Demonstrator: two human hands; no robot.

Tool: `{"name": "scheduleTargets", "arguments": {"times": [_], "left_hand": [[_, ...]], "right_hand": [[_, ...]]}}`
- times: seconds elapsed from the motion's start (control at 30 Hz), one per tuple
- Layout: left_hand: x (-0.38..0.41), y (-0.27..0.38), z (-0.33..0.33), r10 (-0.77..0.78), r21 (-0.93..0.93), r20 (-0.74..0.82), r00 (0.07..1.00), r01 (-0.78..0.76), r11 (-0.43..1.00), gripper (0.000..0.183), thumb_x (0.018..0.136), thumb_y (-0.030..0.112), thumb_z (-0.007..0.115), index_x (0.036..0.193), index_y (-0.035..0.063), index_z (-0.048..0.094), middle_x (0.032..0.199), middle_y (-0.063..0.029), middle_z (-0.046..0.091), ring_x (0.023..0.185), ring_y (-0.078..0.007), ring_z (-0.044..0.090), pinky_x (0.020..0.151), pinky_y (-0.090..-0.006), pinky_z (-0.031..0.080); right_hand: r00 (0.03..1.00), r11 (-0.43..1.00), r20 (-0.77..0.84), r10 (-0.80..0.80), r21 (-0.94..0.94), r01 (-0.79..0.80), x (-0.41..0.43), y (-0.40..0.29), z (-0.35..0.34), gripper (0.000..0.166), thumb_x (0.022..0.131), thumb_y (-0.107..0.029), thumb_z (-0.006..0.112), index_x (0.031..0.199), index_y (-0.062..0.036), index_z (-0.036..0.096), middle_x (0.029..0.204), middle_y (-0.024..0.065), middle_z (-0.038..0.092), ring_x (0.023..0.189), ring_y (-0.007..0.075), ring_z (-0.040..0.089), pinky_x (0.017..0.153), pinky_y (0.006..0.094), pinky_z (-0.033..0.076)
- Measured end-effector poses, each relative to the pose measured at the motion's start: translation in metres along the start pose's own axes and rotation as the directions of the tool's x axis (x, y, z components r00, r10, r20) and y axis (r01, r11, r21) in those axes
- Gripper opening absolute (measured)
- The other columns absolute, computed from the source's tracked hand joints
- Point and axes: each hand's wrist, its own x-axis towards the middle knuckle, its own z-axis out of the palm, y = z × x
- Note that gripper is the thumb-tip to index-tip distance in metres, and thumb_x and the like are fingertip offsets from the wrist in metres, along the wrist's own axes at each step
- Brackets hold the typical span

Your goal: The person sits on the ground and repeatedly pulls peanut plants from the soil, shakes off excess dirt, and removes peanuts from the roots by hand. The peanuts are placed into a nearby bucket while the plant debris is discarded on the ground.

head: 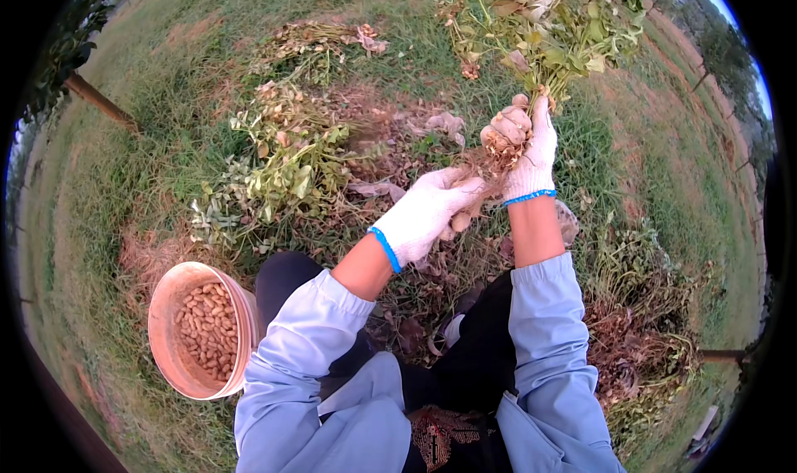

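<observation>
My right hand (529,140), in a white knit glove with a blue cuff edge, grips the stems of an uprooted peanut plant (560,43). The plant's leafy top points away from me, and its tangled roots (489,164) hang back toward my body. At that root end, my left hand (436,205), gloved the same way, has its fingers closed around the roots. What lies inside its palm is partly hidden. To my left stands a pale plastic bucket (165,336) with many loose peanuts (208,330) in it.
Pulled peanut plants lie in a pile (292,155) ahead on the left, with another bunch (317,43) beyond. A heap of drier plants (641,342) is at my right. Grass surrounds them; a tree trunk (103,102) rises at the far left.
</observation>
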Motion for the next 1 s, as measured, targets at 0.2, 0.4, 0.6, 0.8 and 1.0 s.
{"name": "scheduleTargets", "arguments": {"times": [0.2, 0.4, 0.6, 0.8, 1.0], "left_hand": [[-0.011, 0.005, -0.023, -0.067, 0.011, -0.034, 0.997, 0.068, 0.998, 0.032, 0.102, 0.032, 0.063, 0.116, 0.0030, 0.063, 0.084, -0.0010, 0.059, 0.057, -0.0027, 0.048, 0.042, -0.0152, 0.036], [-0.077, 0.030, -0.083, 0.072, -0.100, -0.219, 0.973, -0.096, 0.990, 0.031, 0.102, 0.027, 0.064, 0.122, 0.0031, 0.061, 0.086, -0.0018, 0.061, 0.060, -0.0037, 0.049, 0.046, -0.0149, 0.038], [-0.263, 0.041, -0.171, 0.402, 0.516, -0.722, 0.564, 0.052, 0.855, 0.019, 0.100, 0.018, 0.062, 0.113, 0.0038, 0.066, 0.081, 0.0026, 0.060, 0.059, -0.0037, 0.049, 0.047, -0.0197, 0.039], [-0.395, -0.008, -0.201, 0.399, 0.547, -0.775, 0.490, 0.836, 0.036, 0.033, 0.091, 0.024, 0.068, 0.116, 0.0015, 0.067, 0.105, -0.0183, 0.069, 0.097, -0.0317, 0.068, 0.088, -0.0418, 0.053], [-0.247, 0.053, -0.117, 0.730, 0.915, -0.398, 0.556, 0.297, 0.273, 0.021, 0.089, 0.010, 0.070, 0.110, 0.0053, 0.070, 0.100, -0.0108, 0.067, 0.091, -0.0247, 0.068, 0.083, -0.0339, 0.054]], "right_hand": [[0.961, 0.981, 0.276, 0.002, 0.188, -0.056, 0.009, -0.002, -0.019, 0.041, 0.107, -0.052, 0.047, 0.102, -0.0128, 0.061, 0.067, -0.0104, 0.044, 0.055, 0.0072, 0.043, 0.061, 0.0293, 0.039], [0.968, 0.973, 0.226, -0.108, 0.223, 0.057, 0.014, -0.013, -0.012, 0.042, 0.106, -0.052, 0.047, 0.107, -0.0126, 0.061, 0.075, -0.0064, 0.051, 0.068, 0.0121, 0.053, 0.072, 0.0360, 0.049], [0.983, 0.986, 0.155, -0.100, 0.146, 0.077, -0.002, -0.011, 0.009, 0.042, 0.105, -0.048, 0.052, 0.118, -0.0091, 0.059, 0.088, -0.0013, 0.057, 0.080, 0.0159, 0.059, 0.073, 0.0342, 0.053], [0.995, 0.997, 0.104, -0.009, 0.083, 0.001, -0.007, 0.005, 0.019, 0.043, 0.106, -0.047, 0.050, 0.122, -0.0085, 0.059, 0.090, 0.0008, 0.058, 0.084, 0.0185, 0.063, 0.075, 0.0361, 0.055], [0.991, 0.997, 0.116, 0.063, -0.056, -0.057, -0.007, 0.017, 0.014, 0.040, 0.107, -0.047, 0.049, 0.122, -0.0107, 0.058, 0.088, 0.0008, 0.059, 0.081, 0.0193, 0.063, 0.072, 0.0423, 0.056]]}}
